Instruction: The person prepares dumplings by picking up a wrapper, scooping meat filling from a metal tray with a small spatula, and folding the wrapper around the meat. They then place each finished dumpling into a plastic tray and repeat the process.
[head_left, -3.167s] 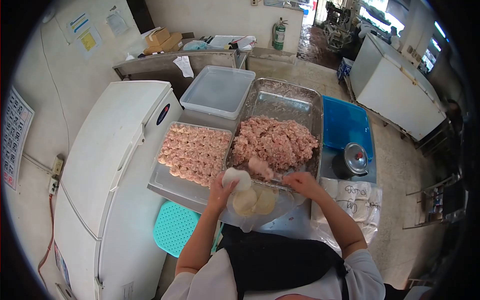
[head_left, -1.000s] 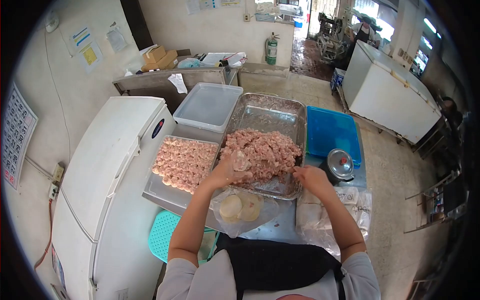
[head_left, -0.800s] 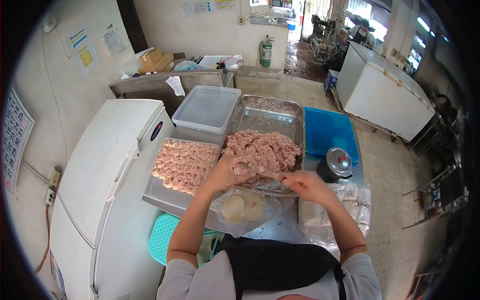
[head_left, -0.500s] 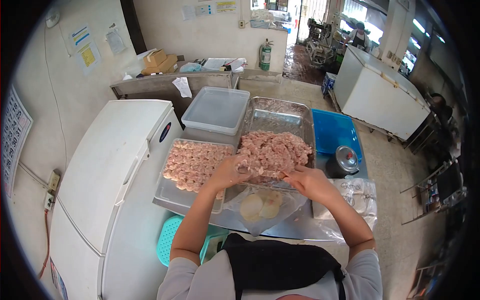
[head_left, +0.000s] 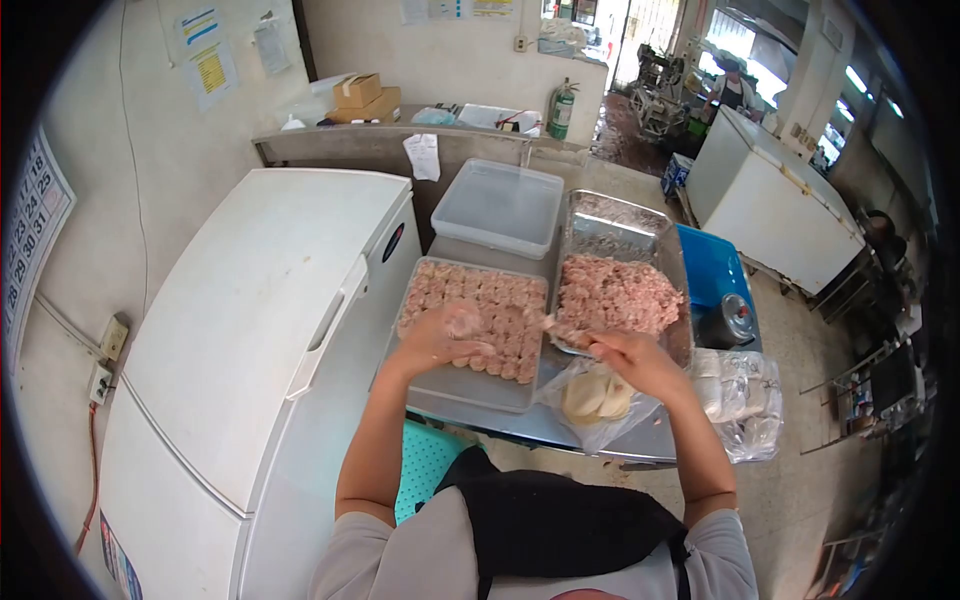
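Left grip: the left hand (head_left: 437, 338) is cupped shut around a pale filled dumpling (head_left: 462, 320), over the clear plastic tray of finished pink dumplings (head_left: 470, 385).
Right grip: the right hand (head_left: 632, 358) is closed on a thin spatula (head_left: 556, 331), its tip just beside the dumpling.
Progress: tray mostly full, near edge bare; minced pink filling (head_left: 615, 295) remains in the steel pan (head_left: 620, 215); round wrappers (head_left: 596, 395) are left in a bag at the desk's near edge.

Soft, even daylight enters from the open doorway at the top right, leaving faint shadows and a mild sheen on the white freezer lid (head_left: 270, 300), while heavy fisheye distortion bends the edges into a black vignette and distant details blur.
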